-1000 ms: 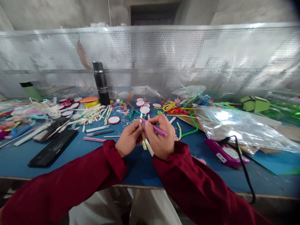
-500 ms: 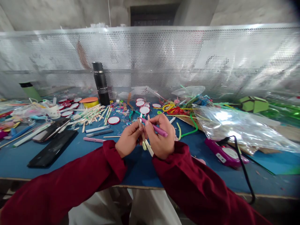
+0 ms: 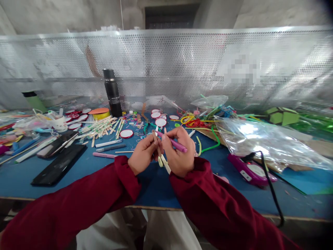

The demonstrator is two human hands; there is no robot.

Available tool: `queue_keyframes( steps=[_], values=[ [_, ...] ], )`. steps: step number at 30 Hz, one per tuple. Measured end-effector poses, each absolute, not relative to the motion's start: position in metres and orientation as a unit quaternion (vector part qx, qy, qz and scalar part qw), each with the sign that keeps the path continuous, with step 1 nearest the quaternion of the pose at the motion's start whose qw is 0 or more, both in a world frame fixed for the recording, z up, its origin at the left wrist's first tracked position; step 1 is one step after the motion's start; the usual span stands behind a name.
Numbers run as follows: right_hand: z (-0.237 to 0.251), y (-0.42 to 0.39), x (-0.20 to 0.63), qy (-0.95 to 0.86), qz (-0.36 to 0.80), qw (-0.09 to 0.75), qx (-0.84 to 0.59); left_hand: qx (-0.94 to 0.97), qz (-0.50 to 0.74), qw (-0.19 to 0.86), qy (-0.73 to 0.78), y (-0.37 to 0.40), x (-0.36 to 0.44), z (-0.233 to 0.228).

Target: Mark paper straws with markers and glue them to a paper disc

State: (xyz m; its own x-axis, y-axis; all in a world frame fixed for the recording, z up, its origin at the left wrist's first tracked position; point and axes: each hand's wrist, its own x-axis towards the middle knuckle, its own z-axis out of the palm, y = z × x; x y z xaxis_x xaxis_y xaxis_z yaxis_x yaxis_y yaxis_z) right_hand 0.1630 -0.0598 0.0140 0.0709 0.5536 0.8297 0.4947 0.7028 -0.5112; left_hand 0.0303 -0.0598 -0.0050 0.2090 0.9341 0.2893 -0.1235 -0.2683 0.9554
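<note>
1. While the left hand [image 3: 142,154] pinches a bundle of flat craft sticks [image 3: 159,152] between thumb and fingers, the right hand [image 3: 179,151] is closed around a pink pen [image 3: 173,141] in a writing grip; both are held just above the blue table [image 3: 156,187], near its front edge.
2. As a judgement, the sticks are light, thin and stiff. They would likely snap if bent, and they could slide against each other unless pinched flat across the faces near the middle, where the left fingers sit.
3. Their long axis runs from upper left, by the fingertips, down to lower right, where the pale rounded ends stick out between the two wrists.
4. The pen also looks light, rigid and smooth. Its barrel slants from upper left to lower right, with the tip end towards the sticks.
5. Whether the tip touches the sticks cannot be told.
</note>
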Motion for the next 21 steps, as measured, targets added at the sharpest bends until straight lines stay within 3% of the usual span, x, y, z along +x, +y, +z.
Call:
queue_keyframes(
  steps=[21],
  values=[
    [0.0140,-0.0603,0.1623,-0.680,0.031,0.625,-0.382,0.597,0.530,0.502,0.333,-0.0596,0.0295,-0.0059]
  ],
)
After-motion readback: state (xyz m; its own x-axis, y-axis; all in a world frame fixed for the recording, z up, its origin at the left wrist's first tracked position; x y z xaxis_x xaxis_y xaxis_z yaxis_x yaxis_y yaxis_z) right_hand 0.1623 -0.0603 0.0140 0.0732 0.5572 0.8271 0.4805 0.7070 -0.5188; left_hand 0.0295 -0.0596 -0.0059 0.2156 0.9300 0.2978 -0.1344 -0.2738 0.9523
